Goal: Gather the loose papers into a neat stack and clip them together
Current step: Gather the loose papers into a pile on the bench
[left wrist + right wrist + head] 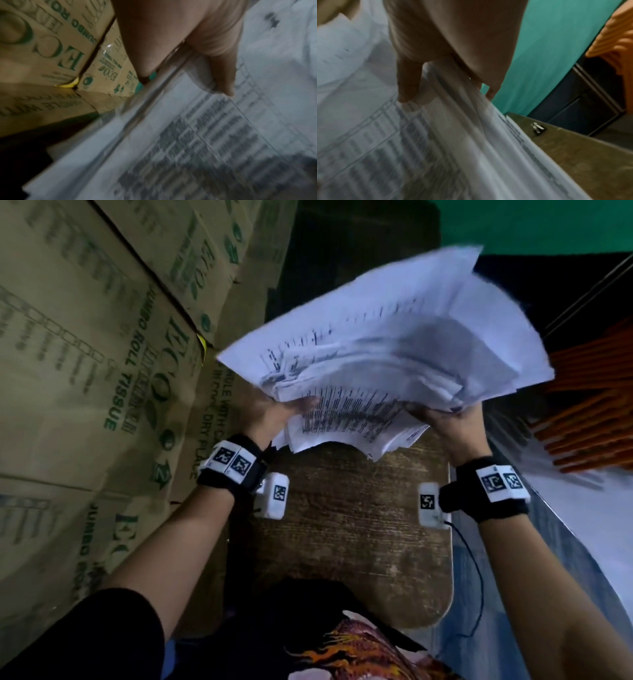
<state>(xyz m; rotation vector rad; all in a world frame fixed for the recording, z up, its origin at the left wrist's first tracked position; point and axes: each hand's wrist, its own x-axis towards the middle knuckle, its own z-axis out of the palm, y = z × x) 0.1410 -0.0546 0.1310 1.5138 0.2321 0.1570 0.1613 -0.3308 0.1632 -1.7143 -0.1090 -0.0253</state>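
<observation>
A thick, uneven bundle of white printed papers (387,361) is lifted above the wooden table (346,529), its sheets fanned and blurred. My left hand (284,414) grips its left near edge, thumb on top (221,75) and fingers underneath. My right hand (442,422) grips the right near edge the same way, thumb (409,81) pressing the top sheet. The papers (188,142) (402,148) fill both wrist views. A black binder clip (537,127) with silver handles lies on the table's far right part, seen only in the right wrist view.
Stacked cardboard tissue cartons (85,354) wall in the left side. Orange ribbed material (589,412) and a white sheet lie to the right, with a green wall (513,224) behind. The table's near part (342,559) is bare wood.
</observation>
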